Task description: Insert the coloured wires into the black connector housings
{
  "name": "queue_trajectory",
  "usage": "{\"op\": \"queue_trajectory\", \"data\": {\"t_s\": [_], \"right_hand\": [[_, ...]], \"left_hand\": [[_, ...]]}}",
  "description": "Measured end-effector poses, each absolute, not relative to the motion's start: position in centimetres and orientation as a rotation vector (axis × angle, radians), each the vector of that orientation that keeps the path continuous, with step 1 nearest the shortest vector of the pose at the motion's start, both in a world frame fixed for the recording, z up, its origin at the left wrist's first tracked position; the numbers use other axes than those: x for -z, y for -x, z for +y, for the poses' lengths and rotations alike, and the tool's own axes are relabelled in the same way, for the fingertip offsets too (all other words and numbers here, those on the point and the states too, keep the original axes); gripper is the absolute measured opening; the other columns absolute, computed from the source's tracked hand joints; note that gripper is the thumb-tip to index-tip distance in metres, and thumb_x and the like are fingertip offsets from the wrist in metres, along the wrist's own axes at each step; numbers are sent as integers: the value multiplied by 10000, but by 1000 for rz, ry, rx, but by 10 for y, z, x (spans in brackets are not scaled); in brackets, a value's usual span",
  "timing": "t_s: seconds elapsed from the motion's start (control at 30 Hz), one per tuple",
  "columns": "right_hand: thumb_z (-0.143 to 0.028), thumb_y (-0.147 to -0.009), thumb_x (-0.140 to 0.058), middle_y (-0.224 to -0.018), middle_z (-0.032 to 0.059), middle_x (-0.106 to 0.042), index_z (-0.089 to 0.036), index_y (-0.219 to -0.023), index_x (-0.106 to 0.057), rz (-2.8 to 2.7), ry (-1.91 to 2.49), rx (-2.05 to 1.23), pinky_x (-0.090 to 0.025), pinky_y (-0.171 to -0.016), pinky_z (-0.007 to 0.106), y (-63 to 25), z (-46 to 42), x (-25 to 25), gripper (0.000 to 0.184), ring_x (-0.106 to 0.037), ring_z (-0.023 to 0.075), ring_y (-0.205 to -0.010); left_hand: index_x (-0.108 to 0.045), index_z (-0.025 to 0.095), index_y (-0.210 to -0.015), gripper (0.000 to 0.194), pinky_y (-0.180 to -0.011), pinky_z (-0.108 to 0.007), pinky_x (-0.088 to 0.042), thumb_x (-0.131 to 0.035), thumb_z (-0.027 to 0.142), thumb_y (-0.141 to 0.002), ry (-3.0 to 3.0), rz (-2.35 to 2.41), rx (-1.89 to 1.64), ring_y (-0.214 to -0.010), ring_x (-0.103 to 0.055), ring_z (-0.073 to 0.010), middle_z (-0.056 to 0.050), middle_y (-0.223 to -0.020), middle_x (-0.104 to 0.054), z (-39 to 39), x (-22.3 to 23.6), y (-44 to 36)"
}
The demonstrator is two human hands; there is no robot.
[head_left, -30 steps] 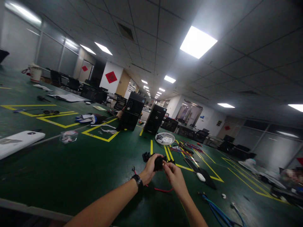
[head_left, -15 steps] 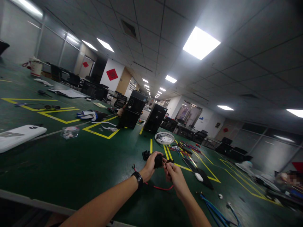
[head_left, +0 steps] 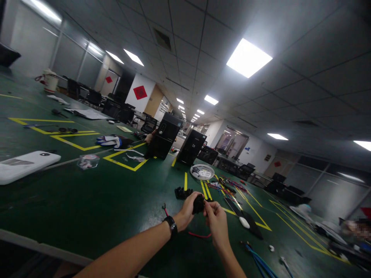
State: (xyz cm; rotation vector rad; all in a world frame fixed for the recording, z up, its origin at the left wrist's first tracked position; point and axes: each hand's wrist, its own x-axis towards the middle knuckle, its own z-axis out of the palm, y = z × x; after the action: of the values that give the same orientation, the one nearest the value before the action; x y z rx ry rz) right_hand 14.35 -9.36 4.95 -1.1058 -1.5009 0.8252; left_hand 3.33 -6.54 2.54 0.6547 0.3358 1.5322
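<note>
My left hand (head_left: 187, 212), with a black watch on its wrist, is wrapped round a small black rounded part (head_left: 198, 204) above the green table (head_left: 139, 216). My right hand (head_left: 216, 222) pinches at the right side of this part; its fingertips hide whatever lies between them. A red cable (head_left: 199, 234) runs below the hands, partly covered by them. Just beyond my left hand lies a black toothed piece (head_left: 182, 193) on the table.
Two black computer towers (head_left: 165, 135) stand further back, near a white round basket (head_left: 202, 172). Bundled coloured wires (head_left: 228, 185), a white mouse (head_left: 244, 222) and blue cables (head_left: 257, 256) lie to the right. A white device (head_left: 29, 166) and gloves (head_left: 111, 141) are on the left.
My hands have shifted slightly down and right in the picture, still together at the black part, which is turned a little. More of the black toothed piece behind shows now.
</note>
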Motion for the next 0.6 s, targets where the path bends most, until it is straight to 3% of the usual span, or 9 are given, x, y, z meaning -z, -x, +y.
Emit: {"op": "queue_trajectory", "data": {"t_s": [0.4,0.6], "right_hand": [[-509,-778,-637,-569,-44,-497,-192,-728,-520,-1437,1105,-848,-235,-394,204,-146,-92,-45,341,-344,73,-408],[-530,-759,-650,-549,-51,-502,-181,-714,-521,-1430,1108,-801,-237,-390,190,-147,-87,-41,375,-350,65,-403]], "left_hand": [[-629,150,-827,266,-692,-258,-439,-610,403,-745,-628,304,-1529,-767,-585,-159,-45,-803,-629,-67,-21,-37],[-599,156,-830,311,-608,-246,-410,-608,449,-729,-691,326,-1516,-698,-541,-138,-18,-777,-583,-65,-19,-40]]}}
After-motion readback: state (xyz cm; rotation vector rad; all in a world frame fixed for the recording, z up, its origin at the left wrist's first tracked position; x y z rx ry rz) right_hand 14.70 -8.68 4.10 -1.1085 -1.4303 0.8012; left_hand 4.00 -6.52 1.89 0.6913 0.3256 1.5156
